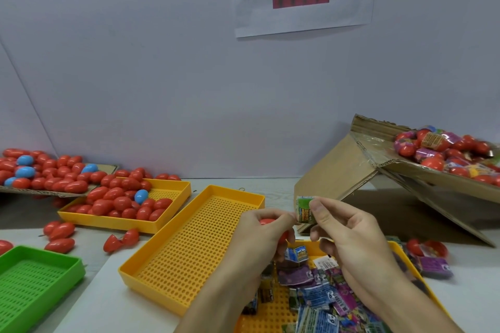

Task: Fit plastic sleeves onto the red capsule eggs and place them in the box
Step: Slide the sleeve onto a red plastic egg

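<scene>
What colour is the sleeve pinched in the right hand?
Green, with orange print: the sleeve in the right hand, head view.

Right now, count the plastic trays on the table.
4: green tray front left, yellow tray holding eggs, empty yellow tray at centre, yellow tray of sleeves under the hands. Others may be out of view.

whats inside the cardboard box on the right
The cardboard box holds a pile of red capsule eggs, many already in printed sleeves. Its near wall hides the lower layers and the bottom, so its depth cannot be told.
</scene>
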### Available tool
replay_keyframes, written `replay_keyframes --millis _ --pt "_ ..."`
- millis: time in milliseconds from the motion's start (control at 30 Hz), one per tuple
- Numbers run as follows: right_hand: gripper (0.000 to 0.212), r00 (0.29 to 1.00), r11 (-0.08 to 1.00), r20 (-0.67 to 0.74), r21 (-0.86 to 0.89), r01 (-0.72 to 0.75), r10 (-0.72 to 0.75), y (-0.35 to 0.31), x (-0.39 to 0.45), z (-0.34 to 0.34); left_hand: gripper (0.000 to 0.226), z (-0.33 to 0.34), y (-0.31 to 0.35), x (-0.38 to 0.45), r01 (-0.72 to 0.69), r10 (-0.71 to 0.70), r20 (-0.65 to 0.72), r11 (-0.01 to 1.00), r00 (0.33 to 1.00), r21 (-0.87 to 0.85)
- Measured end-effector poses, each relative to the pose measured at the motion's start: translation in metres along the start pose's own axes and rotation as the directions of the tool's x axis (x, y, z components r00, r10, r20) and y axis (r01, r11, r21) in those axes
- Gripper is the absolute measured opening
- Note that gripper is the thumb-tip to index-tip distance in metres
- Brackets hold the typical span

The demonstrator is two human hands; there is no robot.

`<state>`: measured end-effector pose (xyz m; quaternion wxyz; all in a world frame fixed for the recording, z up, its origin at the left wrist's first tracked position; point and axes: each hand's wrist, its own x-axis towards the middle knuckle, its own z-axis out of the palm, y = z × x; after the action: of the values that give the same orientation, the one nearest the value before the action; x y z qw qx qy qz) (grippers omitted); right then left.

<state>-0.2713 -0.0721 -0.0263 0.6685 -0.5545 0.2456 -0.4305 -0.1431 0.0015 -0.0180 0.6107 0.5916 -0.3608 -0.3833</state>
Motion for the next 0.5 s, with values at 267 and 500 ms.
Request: replay_keyframes --millis 267,500 --pt "0.033 0.999 0.997 0.041 -0.065 0.033 -0.03 0.0027 0.0029 -0.0049 0.017 -0.0003 0.0004 -0.0001 0.042 -0.042 0.003 0.996 0.999 -0.074" --pt "0.03 0.998 0.99 -0.003 -0.13 0.063 -0.064 0.0039 0.0035 -0.0043 0.015 0.0008 0.0022 -0.0003 0.047 -0.048 -0.01 0.998 0.999 -0.051"
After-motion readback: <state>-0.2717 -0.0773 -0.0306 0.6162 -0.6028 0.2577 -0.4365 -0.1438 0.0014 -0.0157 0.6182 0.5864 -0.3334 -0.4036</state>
